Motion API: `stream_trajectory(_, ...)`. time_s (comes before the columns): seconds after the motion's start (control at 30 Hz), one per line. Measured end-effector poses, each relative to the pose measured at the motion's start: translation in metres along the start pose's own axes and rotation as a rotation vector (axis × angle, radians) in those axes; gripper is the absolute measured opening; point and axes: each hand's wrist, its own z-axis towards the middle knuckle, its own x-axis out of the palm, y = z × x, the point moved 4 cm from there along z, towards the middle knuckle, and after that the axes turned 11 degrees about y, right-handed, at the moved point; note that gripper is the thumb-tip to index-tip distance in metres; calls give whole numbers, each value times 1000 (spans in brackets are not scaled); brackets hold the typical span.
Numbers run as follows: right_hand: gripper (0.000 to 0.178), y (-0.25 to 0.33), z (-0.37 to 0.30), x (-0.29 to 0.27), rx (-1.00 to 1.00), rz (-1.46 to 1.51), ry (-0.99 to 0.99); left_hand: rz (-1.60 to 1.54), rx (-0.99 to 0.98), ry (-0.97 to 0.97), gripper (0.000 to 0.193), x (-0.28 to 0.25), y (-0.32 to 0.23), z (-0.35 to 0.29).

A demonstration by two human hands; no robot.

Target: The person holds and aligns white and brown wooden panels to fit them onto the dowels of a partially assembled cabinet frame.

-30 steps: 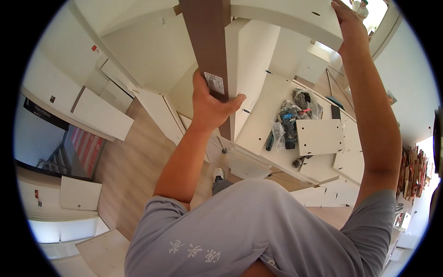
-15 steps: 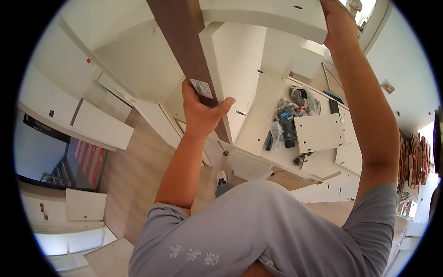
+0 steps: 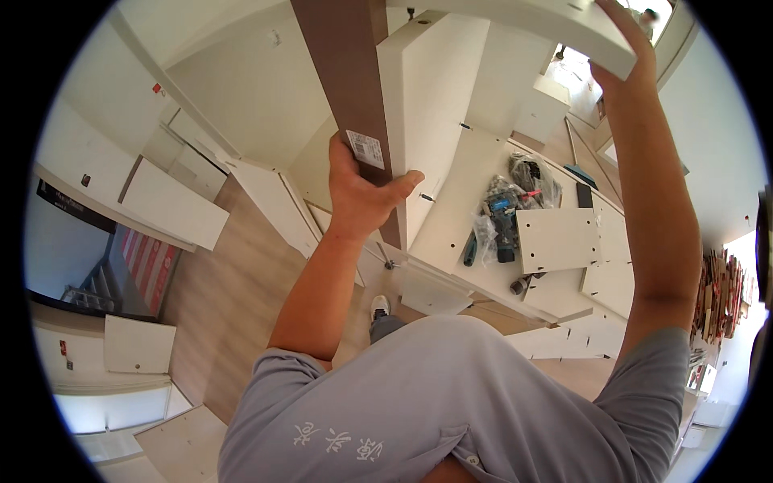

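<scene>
My left hand (image 3: pixel 369 195) is closed round the lower part of an upright brown board (image 3: pixel 342 68) with a white label. Its thumb presses on the upright white panel (image 3: pixel 439 88) standing against that board. Small dark pegs stick out of the panel's face. Raised at the upper right, my right hand (image 3: pixel 632 60) grips the end of a white crosswise board (image 3: pixel 531 24). This board lies above the white panel's top end, with a gap between them. A short dark peg (image 3: pixel 411 14) shows in the gap. The far ends of both boards are cut off.
A white cabinet panel (image 3: pixel 439 229) lies to the right, bearing a cordless drill (image 3: pixel 503 229), plastic bags (image 3: pixel 535 173) and a small white board (image 3: pixel 557 240). A broom (image 3: pixel 580 175) is farther off. White cabinets line the left, beside wood flooring (image 3: pixel 233 298). Stacked cardboard (image 3: pixel 722 294) stands far right.
The crosswise board has moved up and right with my right hand, opening a gap above the white panel and baring a peg. The upright boards and my left hand have shifted slightly right.
</scene>
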Motion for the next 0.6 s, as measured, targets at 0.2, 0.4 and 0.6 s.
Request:
stream_trajectory(0.2, 27, -43, 9, -2, -125, 849, 15, -54, -93, -13, 82, -4, 0, 1)
stream_trajectory(0.4, 33, -137, 51, -36, -310, 1240, -47, 46, -20, 14, 89, -4, 4, 6)
stream_trajectory(0.6, 39, -110, 37, -51, -606, 358, 155, 24, -86, -3, 87, -5, 4, 4)
